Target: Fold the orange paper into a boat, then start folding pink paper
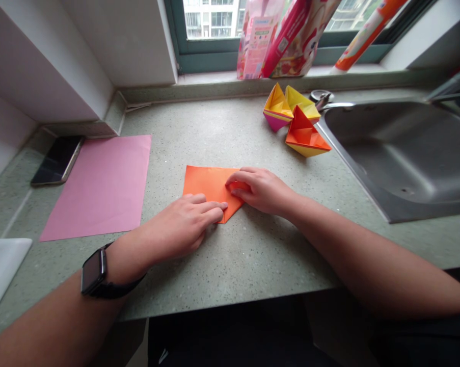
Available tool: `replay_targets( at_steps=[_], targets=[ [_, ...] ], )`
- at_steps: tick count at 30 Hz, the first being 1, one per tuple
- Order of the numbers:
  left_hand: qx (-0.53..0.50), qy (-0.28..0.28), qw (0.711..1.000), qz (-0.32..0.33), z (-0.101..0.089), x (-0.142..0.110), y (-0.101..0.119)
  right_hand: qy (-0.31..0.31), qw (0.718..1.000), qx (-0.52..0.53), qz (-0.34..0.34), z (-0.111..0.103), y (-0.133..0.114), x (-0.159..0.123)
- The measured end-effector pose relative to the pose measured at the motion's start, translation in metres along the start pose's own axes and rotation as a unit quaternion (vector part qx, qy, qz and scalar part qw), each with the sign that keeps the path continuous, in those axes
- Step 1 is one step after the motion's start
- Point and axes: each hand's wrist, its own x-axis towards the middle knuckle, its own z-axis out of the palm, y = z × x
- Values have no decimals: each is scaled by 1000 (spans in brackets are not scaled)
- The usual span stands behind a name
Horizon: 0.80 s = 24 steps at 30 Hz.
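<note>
A folded sheet of orange paper [205,179] lies on the counter in front of me, its lower right corner folded in at a slant. My left hand [186,219] rests on its lower edge, fingers stretched out and pressing the paper down. My right hand [262,189] is at the paper's right side, its thumb and curled forefinger closed on the folded part. The right-hand fingers partly hide that fold. A black smartwatch [94,272] is on my left wrist.
Pink paper [107,188] lies left, partly beneath a phone [57,160]. A white object [4,270] is at the left edge. Folded paper boats, yellow [304,104], yellow-magenta [277,109] and orange-yellow [308,140], stand by the steel sink [352,148]. Packages [258,46] line the windowsill.
</note>
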Motion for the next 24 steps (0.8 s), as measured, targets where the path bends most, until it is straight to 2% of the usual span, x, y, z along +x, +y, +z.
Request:
replay_targets(
  at_steps=[8, 24],
  targets=[
    [21, 15, 1000, 18, 9, -2, -4, 0, 1000, 2, -2, 0, 0, 0],
    [15, 39, 999, 17, 10, 0, -2, 6, 1000, 5, -7, 2, 2, 0]
  ],
)
